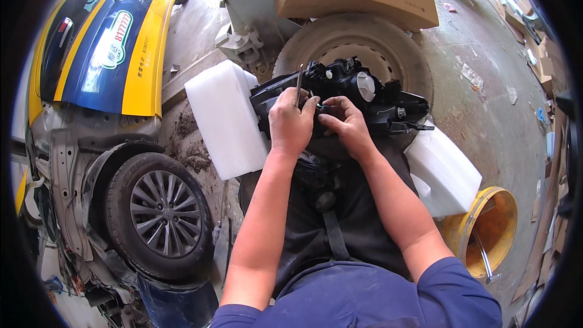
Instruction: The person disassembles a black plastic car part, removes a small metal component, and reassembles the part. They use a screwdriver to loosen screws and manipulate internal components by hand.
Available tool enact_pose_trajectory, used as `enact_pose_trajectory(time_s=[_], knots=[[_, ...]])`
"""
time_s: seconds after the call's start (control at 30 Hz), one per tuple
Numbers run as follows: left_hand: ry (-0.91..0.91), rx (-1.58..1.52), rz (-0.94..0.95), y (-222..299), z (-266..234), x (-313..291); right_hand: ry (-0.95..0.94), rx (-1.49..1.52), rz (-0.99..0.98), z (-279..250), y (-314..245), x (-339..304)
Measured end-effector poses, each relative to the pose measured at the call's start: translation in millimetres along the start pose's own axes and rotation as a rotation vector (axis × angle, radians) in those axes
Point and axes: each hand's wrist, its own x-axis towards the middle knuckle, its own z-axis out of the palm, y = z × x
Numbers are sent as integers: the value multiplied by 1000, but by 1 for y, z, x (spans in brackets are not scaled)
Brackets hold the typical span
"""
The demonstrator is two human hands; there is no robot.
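A: State the grip condition, left hand first.
B: The left hand (293,123) is closed, fingers curled and thumb brought in. It holds 1 slender rod-like tool (300,78), which projects upward past the knuckles. The tool's lower end is hidden by the fingers.
A: Right hand?
B: The right hand (348,126) is partly curled, thumb and forefinger close together, near the left thumb. Its fingertips are at the black plastic assembly (333,82). Whether they grip a small part there cannot be determined.
A: Give the location and appearance of the assembly.
B: It lies crosswise in front of the person's torso, beneath both hands. The housing is irregular, with ribs and projecting brackets. 1 round white cap (365,87) is fitted right of centre, and 1 narrow arm extends at the right end.
A: Adjacent items?
B: 2 white foam blocks: the left block (223,120) adjoins the left end of the assembly; the right block (442,170) is below the right end. Beyond the assembly, 1 loose wheel (420,48) lies flat, with 1 cardboard box (358,1) at its far side.
A: Outer area?
B: Right: 1 yellow bucket (507,222), tipped over. Left: 1 car with its front wheel (167,214) exposed and a blue and yellow panel (112,48) above.
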Motion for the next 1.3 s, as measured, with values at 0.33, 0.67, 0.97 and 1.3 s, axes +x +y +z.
enact_pose_trajectory(time_s=[0.33, 0.67, 0.97, 1.3], knots=[[86, 67, 61, -6, 6, -8, 119, -319, -317, 11, 12, 18], [184, 144, 74, -16, 16, -7, 235, -421, -393, 14, 1, 16], [181, 127, -88, -36, 4, -3, 247, -814, -641, 31, 2, 29], [108, 151, -138, -41, 1, -3, 71, -640, -585, 30, -9, 36]])
